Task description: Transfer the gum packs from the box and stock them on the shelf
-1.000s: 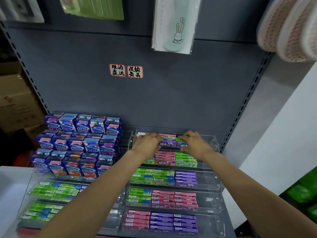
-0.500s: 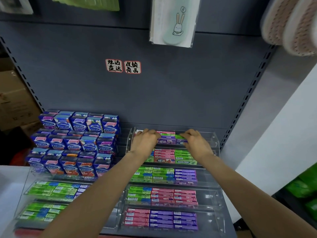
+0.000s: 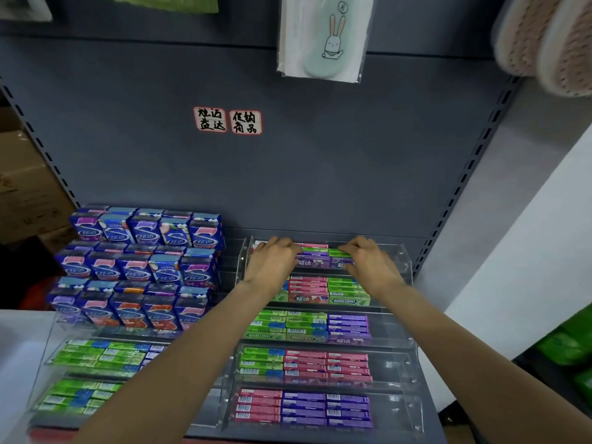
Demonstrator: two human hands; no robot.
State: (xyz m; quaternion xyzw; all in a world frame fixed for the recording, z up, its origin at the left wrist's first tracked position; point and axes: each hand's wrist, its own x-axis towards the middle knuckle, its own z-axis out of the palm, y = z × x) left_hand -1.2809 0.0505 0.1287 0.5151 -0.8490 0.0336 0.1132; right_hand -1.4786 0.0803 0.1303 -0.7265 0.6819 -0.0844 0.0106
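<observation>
A clear acrylic tiered rack (image 3: pixel 405 261) stands on the grey shelf, its tiers filled with pink, green and purple gum packs. On the top tier lies a row of gum packs (image 3: pixel 315 256), green and pink over purple. My left hand (image 3: pixel 272 262) lies over the left end of that row with fingers curled on the packs. My right hand (image 3: pixel 368 264) holds the right end, fingers on top of a green pack and thumb at the front. Both forearms reach up from the lower edge of the view.
Stacked blue gum cartons (image 3: pixel 137 267) fill the shelf to the left, above a second clear rack of green packs (image 3: pixel 93 357). A grey back panel (image 3: pixel 320 161) carries two labels and a hanging rabbit-print item (image 3: pixel 323 40). Cardboard boxes (image 3: pixel 25 187) sit far left, a white wall to the right.
Both hands stay on the top tier's row of packs, shifted only slightly. The view has tilted a little.
</observation>
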